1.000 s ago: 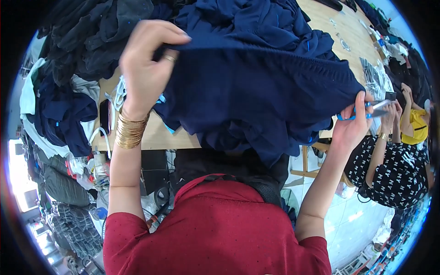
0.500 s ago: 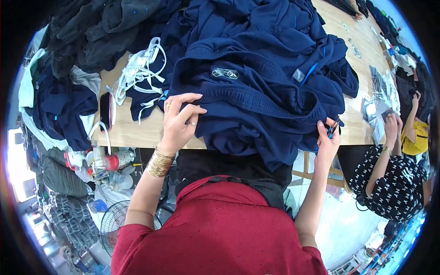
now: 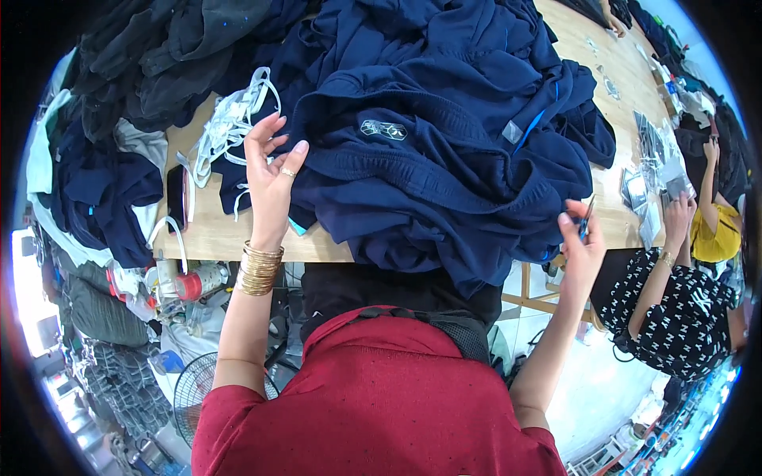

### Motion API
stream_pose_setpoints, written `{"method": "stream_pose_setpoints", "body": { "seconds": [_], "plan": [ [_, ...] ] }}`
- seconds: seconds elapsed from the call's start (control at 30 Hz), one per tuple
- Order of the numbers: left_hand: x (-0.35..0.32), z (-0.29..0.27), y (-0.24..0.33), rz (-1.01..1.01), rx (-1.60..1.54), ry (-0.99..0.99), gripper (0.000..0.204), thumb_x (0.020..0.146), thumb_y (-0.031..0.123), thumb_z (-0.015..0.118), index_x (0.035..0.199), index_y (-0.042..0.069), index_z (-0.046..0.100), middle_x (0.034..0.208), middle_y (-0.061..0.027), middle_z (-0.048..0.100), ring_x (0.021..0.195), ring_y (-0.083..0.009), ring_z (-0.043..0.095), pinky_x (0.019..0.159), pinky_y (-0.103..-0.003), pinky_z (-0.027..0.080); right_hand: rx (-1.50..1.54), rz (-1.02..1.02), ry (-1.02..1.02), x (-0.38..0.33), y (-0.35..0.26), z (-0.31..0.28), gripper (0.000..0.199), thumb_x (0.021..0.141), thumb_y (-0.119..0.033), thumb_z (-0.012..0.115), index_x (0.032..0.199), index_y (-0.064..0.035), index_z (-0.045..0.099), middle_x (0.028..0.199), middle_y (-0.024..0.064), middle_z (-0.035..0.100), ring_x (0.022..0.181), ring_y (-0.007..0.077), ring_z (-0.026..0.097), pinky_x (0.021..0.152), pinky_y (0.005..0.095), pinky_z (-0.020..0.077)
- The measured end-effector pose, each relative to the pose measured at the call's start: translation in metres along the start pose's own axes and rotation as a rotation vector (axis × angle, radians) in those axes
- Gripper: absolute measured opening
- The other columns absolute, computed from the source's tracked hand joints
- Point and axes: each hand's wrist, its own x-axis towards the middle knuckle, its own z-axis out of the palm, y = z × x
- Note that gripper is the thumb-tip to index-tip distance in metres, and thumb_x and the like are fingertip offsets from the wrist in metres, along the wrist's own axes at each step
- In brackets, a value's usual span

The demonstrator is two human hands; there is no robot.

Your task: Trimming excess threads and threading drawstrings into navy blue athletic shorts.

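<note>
A navy garment with a gathered elastic waistband (image 3: 405, 170) lies across the table near me, its waist opening facing up and a pale printed mark inside. My left hand (image 3: 271, 170) is raised by the left end of the waistband, fingers apart and holding nothing. At the right end, my right hand (image 3: 583, 246) is closed around small blue-handled thread snips (image 3: 586, 222), their tip pointing up. A blue strip with a small grey tag (image 3: 513, 131) lies on the navy cloth farther back.
More navy cloth (image 3: 444, 32) and dark garments (image 3: 159, 63) are heaped behind. White straps (image 3: 230, 119) and a phone (image 3: 176, 198) lie at left on the wooden table (image 3: 317, 247). Clear packets (image 3: 635, 190) and a co-worker's hand (image 3: 676, 218) are at right; a fan (image 3: 198, 389) stands below left.
My left hand has let go of the waistband and lifted away to the left, its fingers spreading. My right hand has moved slightly right, off the cloth, with the snips.
</note>
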Motion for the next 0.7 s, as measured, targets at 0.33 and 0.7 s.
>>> {"method": "stream_pose_setpoints", "body": {
  "seconds": [0.33, 0.7],
  "plan": [
    [0.02, 0.017, -0.004, -0.325, -0.146, -0.15, 0.035, 0.089, 0.029, 0.061, 0.107, -0.001, 0.059, 0.1, -0.0039, 0.062, 0.093, -0.009, 0.055, 0.085, -0.022, 0.041, -0.446, -0.57, 0.213, 0.067, -0.004, 0.036, 0.055, 0.082, -0.007, 0.063, 0.133, -0.0037, 0.042, 0.115, 0.0172, 0.052, 0.103, 0.0272, 0.054, 0.085, 0.0336, 0.045],
    [0.008, -0.02, 0.027, -0.514, -0.962, -0.279, 0.036, 0.096, 0.024, 0.045, 0.119, -0.003, 0.051, 0.113, -0.0137, 0.061, 0.101, -0.0228, 0.061, 0.093, -0.033, 0.047, -0.526, -0.5, 0.121, 0.072, -0.014, 0.038, 0.037, 0.082, -0.01, 0.062, 0.117, -0.003, 0.055, 0.115, 0.0166, 0.053, 0.107, 0.0309, 0.051, 0.093, 0.0376, 0.0405]
  ]
}}
